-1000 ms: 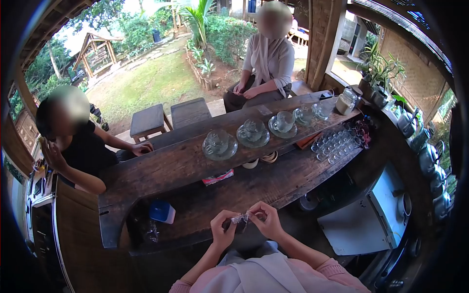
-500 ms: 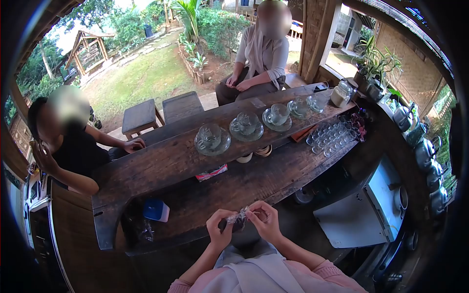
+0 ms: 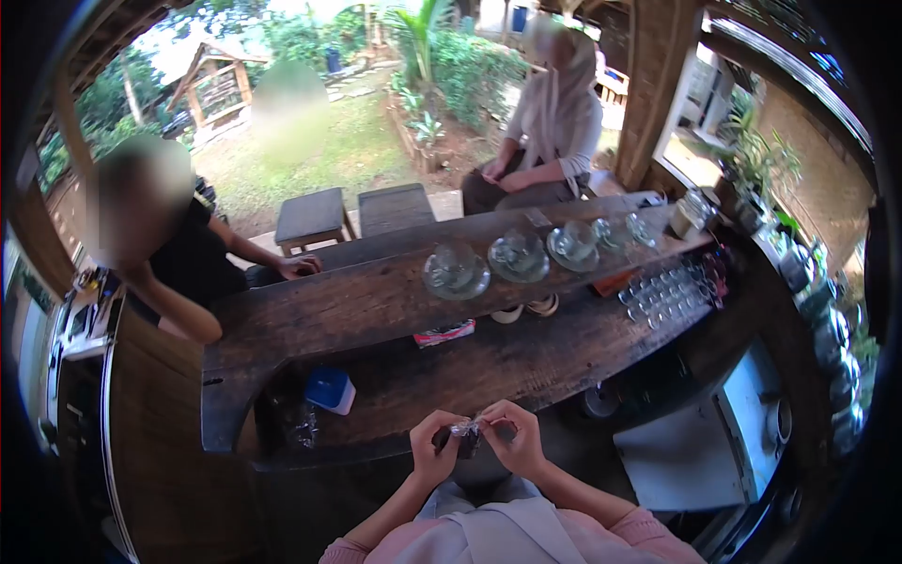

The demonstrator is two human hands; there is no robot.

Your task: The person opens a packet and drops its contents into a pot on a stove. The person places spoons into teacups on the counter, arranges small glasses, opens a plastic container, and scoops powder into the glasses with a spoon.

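My left hand (image 3: pixel 435 449) pinches one side of a small dark packet (image 3: pixel 467 442) with a shiny, crinkled clear top. On its other side, my right hand (image 3: pixel 515 440) grips the crinkled top between thumb and fingers. Both hands are close together in front of my body, just past the near edge of the lower wooden shelf (image 3: pixel 395 385). What is inside the packet is too small to tell.
Glass cups on saucers (image 3: pixel 457 271) line the upper counter (image 3: pixel 310 305). Small glasses (image 3: pixel 662 293) and a blue box (image 3: pixel 330 390) rest on the lower shelf. One person (image 3: pixel 540 141) sits across the counter, another (image 3: pixel 188 254) at the left. A white appliance (image 3: pixel 676 451) stands right.
The view has swung, so the counter and people appear farther right than half a second ago. Both hands stay on the packet, which now hangs more upright between them.
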